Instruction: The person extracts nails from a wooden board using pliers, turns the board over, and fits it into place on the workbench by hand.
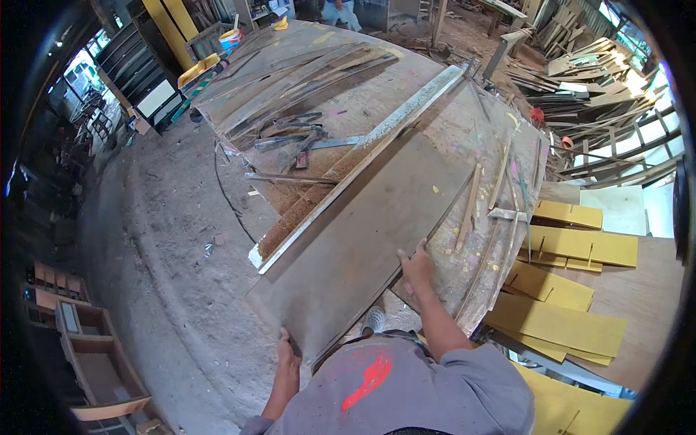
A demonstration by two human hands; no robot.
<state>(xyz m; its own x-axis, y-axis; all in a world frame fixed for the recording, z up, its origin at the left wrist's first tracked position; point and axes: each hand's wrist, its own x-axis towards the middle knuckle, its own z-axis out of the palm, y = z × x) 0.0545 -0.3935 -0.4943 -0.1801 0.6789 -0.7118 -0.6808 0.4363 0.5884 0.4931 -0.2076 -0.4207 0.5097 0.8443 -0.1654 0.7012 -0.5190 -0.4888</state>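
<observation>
Both hands hold a flat panel beside a long white-edged bar

A person's left hand (288, 355) and right hand (417, 268) hold a brown-grey rectangular panel (362, 225), which slants across the near side of a stained worktop (475, 134). Its near corner reaches out over the worktop's edge, close to the person's body. The left hand is at the panel's short end, thumb up against the rim; its other fingers are mostly hidden below. The right hand holds the long edge facing the person, thumb and forefinger spread apart along it, the remaining fingers hard to make out.

Along the panel's far side runs a long, white-edged bar (413, 116); whether the two touch cannot be told. Beyond the bar lies a strip of brown sawdust (290, 225), with a jumble of hand tools (290, 134) near it and long thin wood strips (308, 76) farther off. To the panel's right, a narrow wooden stick (469, 206) lies on the worktop.

Yellow boards (580, 246) with slots sit to the right of the worktop. A wooden cabinet frame (105, 355) stands on the floor (167, 232) at lower left, and timber offcuts (580, 94) are heaped at the back right.
</observation>
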